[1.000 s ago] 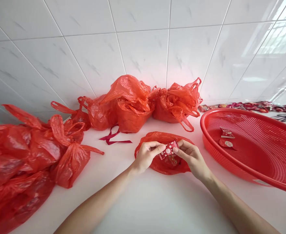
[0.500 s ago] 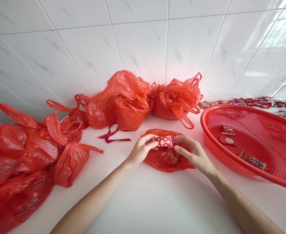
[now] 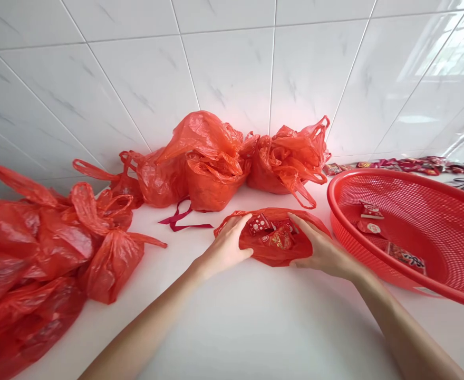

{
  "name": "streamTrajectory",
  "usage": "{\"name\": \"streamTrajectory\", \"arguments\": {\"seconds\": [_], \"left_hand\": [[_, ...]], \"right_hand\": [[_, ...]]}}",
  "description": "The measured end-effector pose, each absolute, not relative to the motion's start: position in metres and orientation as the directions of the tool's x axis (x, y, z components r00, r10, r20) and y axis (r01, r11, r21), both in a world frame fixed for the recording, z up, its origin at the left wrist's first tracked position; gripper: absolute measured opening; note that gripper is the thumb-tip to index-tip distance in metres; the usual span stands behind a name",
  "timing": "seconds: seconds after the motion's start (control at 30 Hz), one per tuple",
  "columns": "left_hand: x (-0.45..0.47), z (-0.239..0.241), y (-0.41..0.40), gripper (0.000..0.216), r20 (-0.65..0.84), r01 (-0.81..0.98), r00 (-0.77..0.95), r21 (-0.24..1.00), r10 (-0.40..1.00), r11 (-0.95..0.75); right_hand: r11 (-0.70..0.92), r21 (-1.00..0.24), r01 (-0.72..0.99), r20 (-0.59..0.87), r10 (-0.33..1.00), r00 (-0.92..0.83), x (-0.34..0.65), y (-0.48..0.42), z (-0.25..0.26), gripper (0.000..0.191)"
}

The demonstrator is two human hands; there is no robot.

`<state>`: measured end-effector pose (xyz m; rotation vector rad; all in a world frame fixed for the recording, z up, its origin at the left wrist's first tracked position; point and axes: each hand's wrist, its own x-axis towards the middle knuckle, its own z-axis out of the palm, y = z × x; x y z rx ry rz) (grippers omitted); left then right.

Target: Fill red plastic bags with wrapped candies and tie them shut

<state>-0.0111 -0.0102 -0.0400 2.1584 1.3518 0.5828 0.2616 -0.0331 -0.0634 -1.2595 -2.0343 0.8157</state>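
Note:
A small open red plastic bag (image 3: 273,253) lies on the white counter in front of me. Inside it sit a few red wrapped sweets (image 3: 260,224). My left hand (image 3: 227,245) grips the bag's left edge, fingers curled over the rim. My right hand (image 3: 319,248) grips the right edge the same way. Both hands hold the mouth of the bag apart. To the right stands a big red mesh basket (image 3: 445,195) with three wrapped packets (image 3: 406,257) lying in it.
Knotted red plastic bags (image 3: 212,161) stand against the white tiled wall behind. A larger heap of red bags (image 3: 38,248) fills the left side. A dark red ribbon (image 3: 179,219) lies on the counter. More red wrappers (image 3: 406,166) are scattered at the far right.
The red sweet I held between both hands now lies in the small bag. Both hands have dropped to the bag's edges and grip them.

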Motion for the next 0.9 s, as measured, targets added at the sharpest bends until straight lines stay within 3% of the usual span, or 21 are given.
{"name": "streamTrajectory", "arguments": {"seconds": [0.07, 0.23, 0.37, 0.47, 0.6, 0.77, 0.9], "left_hand": [[-0.011, -0.036, -0.013, 0.076, 0.069, 0.710, 0.414, 0.600, 0.908, -0.370], [-0.012, -0.033, -0.018, 0.044, 0.116, 0.760, 0.419, 0.498, 0.900, -0.418], [-0.012, -0.039, -0.021, 0.034, 0.180, 0.837, 0.374, 0.358, 0.910, -0.414], [-0.012, -0.041, -0.027, 0.051, 0.204, 0.854, 0.370, 0.309, 0.907, -0.418], [-0.010, -0.034, -0.038, 0.069, 0.129, 0.861, 0.395, 0.294, 0.910, -0.415], [-0.002, -0.023, -0.043, 0.053, 0.163, 0.801, 0.500, 0.287, 0.851, -0.525], [0.011, -0.027, -0.040, 0.036, 0.198, 0.645, 0.665, 0.332, 0.720, -0.688]], "right_hand": [[0.381, -0.750, 0.542, 0.171, 0.902, -0.398, 0.267, -0.033, -0.059, 0.106], [0.321, -0.813, 0.486, 0.131, 0.914, -0.384, 0.275, -0.032, -0.049, 0.071], [0.308, -0.853, 0.421, 0.152, 0.919, -0.364, 0.275, -0.030, -0.049, 0.059], [0.333, -0.835, 0.439, 0.229, 0.934, -0.273, 0.272, -0.029, -0.050, 0.046], [0.365, -0.734, 0.572, 0.328, 0.929, -0.172, 0.263, -0.030, -0.052, 0.023], [0.459, -0.631, 0.625, 0.308, 0.888, -0.341, 0.248, -0.036, -0.056, 0.032], [0.487, -0.643, 0.591, 0.288, 0.869, -0.403, 0.241, -0.041, -0.057, 0.036]]}}
